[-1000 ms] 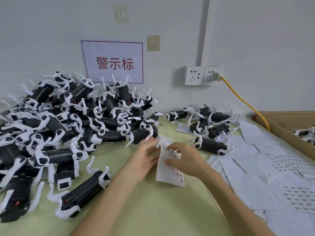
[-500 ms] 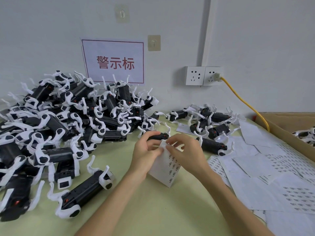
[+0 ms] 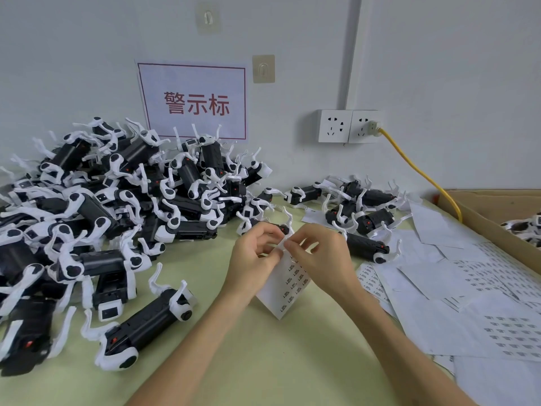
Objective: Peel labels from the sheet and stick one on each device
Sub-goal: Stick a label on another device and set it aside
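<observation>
- The label sheet (image 3: 288, 288) is a small white paper with rows of tiny dark labels on it. It is held up in the air, just above the table (image 3: 263, 361), in the middle of the picture.
- The left hand (image 3: 253, 259) has its fingers curled and pinches the top edge of the label sheet.
- The right hand (image 3: 319, 259) pinches the same top edge with thumb and finger, right next to the left hand's fingertips.
- One black and white device (image 3: 268, 225) lies on the table just behind the two hands.
- A big pile of devices (image 3: 117, 206) fills the left side of the table, up to the wall.
- One more device from the pile (image 3: 146, 332) lies alone near the front left.
- A small group of devices (image 3: 360, 206) lies to the right of the hands.
- Many loose white sheets (image 3: 468, 303) cover the right side of the table.
- A cardboard box (image 3: 483, 212) stands at the far right with some devices in it.
- On the wall hang a sign (image 3: 193, 101) with red writing and two sockets (image 3: 348, 126). A yellow cable (image 3: 421, 174) is plugged into the right one.
</observation>
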